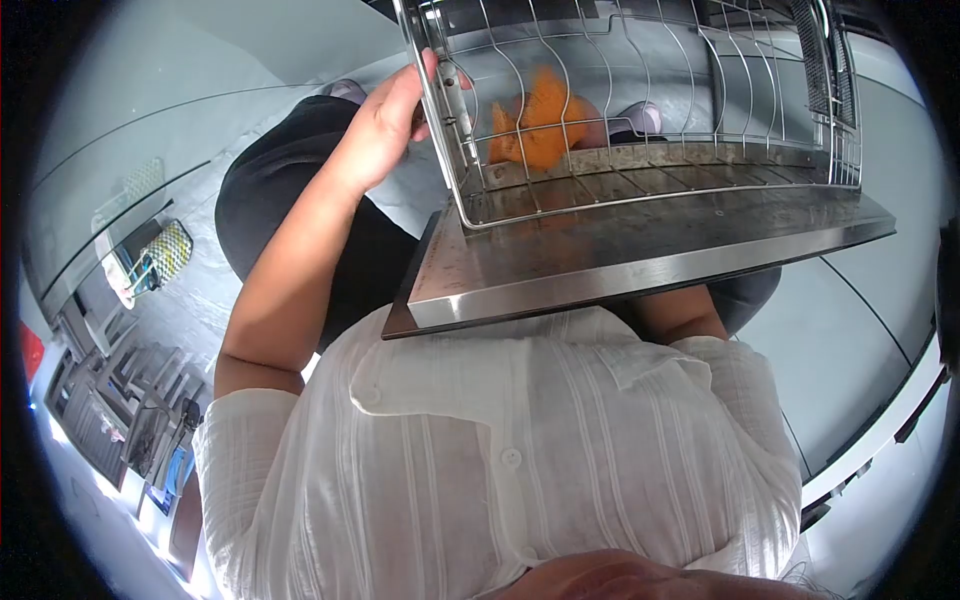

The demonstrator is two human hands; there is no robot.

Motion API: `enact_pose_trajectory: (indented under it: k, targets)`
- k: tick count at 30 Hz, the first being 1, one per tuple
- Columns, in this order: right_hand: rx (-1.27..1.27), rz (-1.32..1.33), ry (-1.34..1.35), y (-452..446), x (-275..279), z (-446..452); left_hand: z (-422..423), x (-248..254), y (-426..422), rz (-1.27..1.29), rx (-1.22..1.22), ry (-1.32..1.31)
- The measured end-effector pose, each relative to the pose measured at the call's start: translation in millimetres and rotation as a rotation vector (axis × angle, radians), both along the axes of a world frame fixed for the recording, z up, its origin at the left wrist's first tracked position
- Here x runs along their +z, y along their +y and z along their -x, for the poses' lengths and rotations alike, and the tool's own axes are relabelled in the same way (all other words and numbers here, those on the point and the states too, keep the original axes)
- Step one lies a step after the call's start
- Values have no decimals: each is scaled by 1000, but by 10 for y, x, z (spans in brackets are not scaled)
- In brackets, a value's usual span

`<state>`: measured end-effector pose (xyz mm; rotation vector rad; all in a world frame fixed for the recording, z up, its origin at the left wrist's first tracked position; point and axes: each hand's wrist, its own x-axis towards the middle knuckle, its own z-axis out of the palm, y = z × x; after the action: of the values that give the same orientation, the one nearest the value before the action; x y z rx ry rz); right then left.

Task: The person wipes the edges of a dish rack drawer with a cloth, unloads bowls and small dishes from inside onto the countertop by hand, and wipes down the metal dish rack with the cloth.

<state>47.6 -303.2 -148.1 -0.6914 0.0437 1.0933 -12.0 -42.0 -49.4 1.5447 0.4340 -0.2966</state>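
A pulled-out wire drawer basket (610, 205) with a wide steel front panel (640, 265) is in front of my chest. My left hand (388, 120) is closed round the metal side rail at the basket's left end. Beyond the panel, seen through the wires, my right hand (592, 125) is wrapped in an orange cloth (545, 118). The cloth lies against the inner side of the front, at the lower wires. Most of my right forearm is hidden under the panel. The steel strip (660, 158) behind the wires looks stained.
Grey cabinet fronts (850, 330) stand on the right, and a pale glossy panel (230, 60) on the upper left. A yellow-green patterned basket (170, 250) is on the left. My bent knee (270, 190) is close beside the drawer.
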Motion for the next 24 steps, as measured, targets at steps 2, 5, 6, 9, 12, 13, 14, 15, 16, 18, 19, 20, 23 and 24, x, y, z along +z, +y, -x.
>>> enact_pose_trajectory:
  k: [2,5,6,9,12,13,14,15,16,18,19,20,23,24]
  targets:
    - [2,-12,8,-9,7,-7,-1,-4,-14,-6,4,2]
    - [-1,-36,18,-17,9,-19,-4,11,-27,-32,12,4]
    - [7,-43,22,-28,-1,-34,-4,16,-23,-43,8,3]
    - [2,-68,37,-37,15,-45,-4,-13,-13,-31,11,13]
    - [7,-92,51,-61,21,-92,-5,-45,5,-24,9,31]
    - [7,-99,55,-71,27,-102,-2,-52,17,-27,6,37]
    - [10,-105,56,-93,31,-120,-3,-68,31,-12,-5,46]
    - [9,-109,55,-112,43,-142,-9,-85,43,4,-16,52]
    - [10,-114,58,-127,59,-152,-13,-102,56,20,-28,59]
    - [20,-128,70,-136,59,-189,-9,-136,72,46,-20,53]
    - [13,-137,80,-140,74,-166,-10,-146,70,59,-17,52]
    - [13,-147,86,-153,59,-174,-14,-132,58,54,-12,54]
    - [13,-170,100,-175,46,-185,-21,-92,13,48,20,67]
    - [20,-183,111,-180,8,-218,-29,-86,-8,49,37,62]
